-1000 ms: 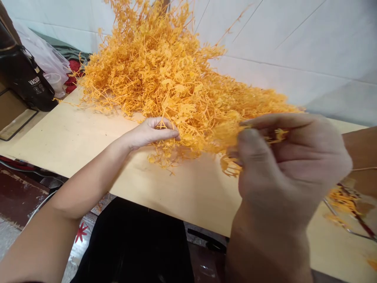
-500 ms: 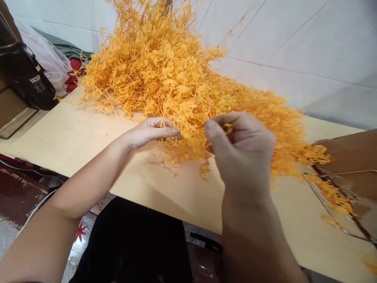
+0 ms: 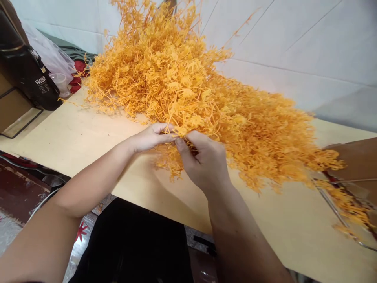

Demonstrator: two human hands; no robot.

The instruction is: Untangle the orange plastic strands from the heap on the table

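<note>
A large heap of orange, frilly dried plant sprigs [image 3: 165,74] spreads over the pale wooden table [image 3: 88,137] and leans toward the wall. At the heap's near edge, my left hand [image 3: 156,137] pinches thin orange stems between thumb and fingers. My right hand [image 3: 203,157] is closed right beside it, thumb and forefinger at the same sprigs, its fingertips touching or nearly touching those of my left hand. What exactly lies between the right fingertips is partly hidden. Some orange sprigs hang just below both hands.
At the far left stand a black vacuum-labelled container [image 3: 44,86], a clear plastic cup [image 3: 60,83] and a white plastic bag [image 3: 48,51]. A brown cardboard piece [image 3: 356,157] and a metal wire frame [image 3: 335,212] are at the right. Behind rises a white tiled wall [image 3: 294,47].
My right hand has moved left and slightly down to meet my left hand. The left hand stays at the stems. The view has shifted slightly.
</note>
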